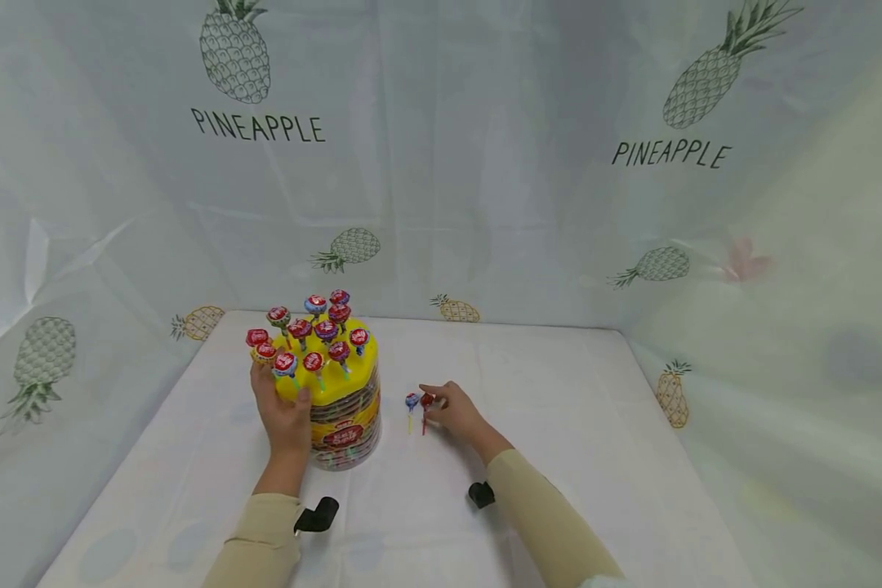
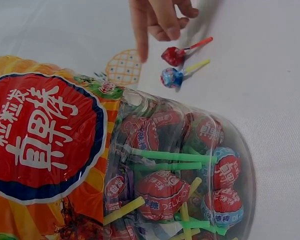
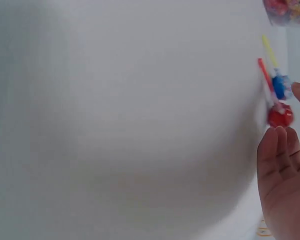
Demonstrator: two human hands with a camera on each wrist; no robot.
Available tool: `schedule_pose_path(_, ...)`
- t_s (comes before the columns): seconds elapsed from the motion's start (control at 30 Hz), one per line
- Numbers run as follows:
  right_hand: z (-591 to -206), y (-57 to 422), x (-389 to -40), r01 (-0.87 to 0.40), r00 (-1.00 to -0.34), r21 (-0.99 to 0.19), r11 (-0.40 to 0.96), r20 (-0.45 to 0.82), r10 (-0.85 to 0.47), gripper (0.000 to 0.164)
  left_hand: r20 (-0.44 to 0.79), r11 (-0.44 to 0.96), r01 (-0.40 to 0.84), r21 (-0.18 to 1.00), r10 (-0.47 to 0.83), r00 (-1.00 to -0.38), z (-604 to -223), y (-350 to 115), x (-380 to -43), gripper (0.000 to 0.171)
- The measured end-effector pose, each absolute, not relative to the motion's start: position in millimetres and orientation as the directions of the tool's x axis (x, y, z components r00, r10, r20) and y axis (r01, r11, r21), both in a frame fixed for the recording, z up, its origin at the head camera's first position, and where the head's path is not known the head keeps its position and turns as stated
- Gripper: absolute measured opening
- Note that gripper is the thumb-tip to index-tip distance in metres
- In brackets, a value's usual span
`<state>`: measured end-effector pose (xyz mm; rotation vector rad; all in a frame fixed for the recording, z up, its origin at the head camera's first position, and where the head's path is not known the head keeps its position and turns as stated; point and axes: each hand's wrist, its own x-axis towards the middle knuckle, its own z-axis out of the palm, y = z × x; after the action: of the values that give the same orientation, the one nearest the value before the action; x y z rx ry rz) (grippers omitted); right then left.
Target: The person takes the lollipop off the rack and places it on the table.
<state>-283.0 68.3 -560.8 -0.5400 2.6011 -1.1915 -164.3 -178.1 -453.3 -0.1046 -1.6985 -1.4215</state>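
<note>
A clear plastic jar (image 1: 348, 425) of lollipops stands on the left of the table, its yellow lid (image 1: 327, 390) stuck with several upright lollipops. My left hand (image 1: 282, 412) holds the jar at the left of its lid, thumb toward the front; its other fingers are largely hidden. To the jar's right lie two lollipops, a blue one with a yellow stick (image 2: 172, 77) and a red one with a red stick (image 2: 173, 56). My right hand (image 1: 457, 411) reaches over them, fingers mostly extended and fingertips close to the red lollipop. Contact cannot be told.
The white-covered table (image 1: 559, 457) meets a pale curtain (image 1: 485, 163) printed with pineapples at the back and both sides. A black wrist mount (image 1: 318, 516) sticks out from the left sleeve, another (image 1: 481, 494) from the right.
</note>
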Motion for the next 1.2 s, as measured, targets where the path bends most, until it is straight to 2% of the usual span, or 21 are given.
schedule_pose_path(0.27,-532.9,67.4,-287.1,-0.213,-0.926,-0.786,0.58,-0.027,-0.376,0.048,0.668,0.333,0.583,0.741,-0.446,-0.595,-451.0,-183.1,-166.7,0.067)
schedule_pose_path(0.53,-563.3,69.1,-287.1,-0.125,-0.933,-0.798,0.589,-0.107,-0.343,0.052,0.62,0.265,0.568,0.779,-0.462,-0.634,-451.1,-182.6,-163.0,0.077)
schedule_pose_path(0.73,-571.8,68.5,-282.2,-0.098,-0.946,-0.801,0.59,-0.109,-0.305,0.052,0.609,0.267,0.554,0.788,-0.464,-0.643,-452.6,-179.5,-158.5,0.072)
schedule_pose_path(1.0,-569.4,69.5,-278.4,-0.115,-0.948,-0.792,0.6,-0.093,-0.305,0.052,0.626,0.31,0.546,0.778,-0.456,-0.632,-453.6,-176.8,-158.1,0.07)
schedule_pose_path(1.2,-571.8,67.1,-279.1,-0.135,-0.95,-0.789,0.6,-0.069,-0.305,0.051,0.644,0.314,0.565,0.763,-0.447,-0.621,-479.2,-190.2,-175.6,0.069)
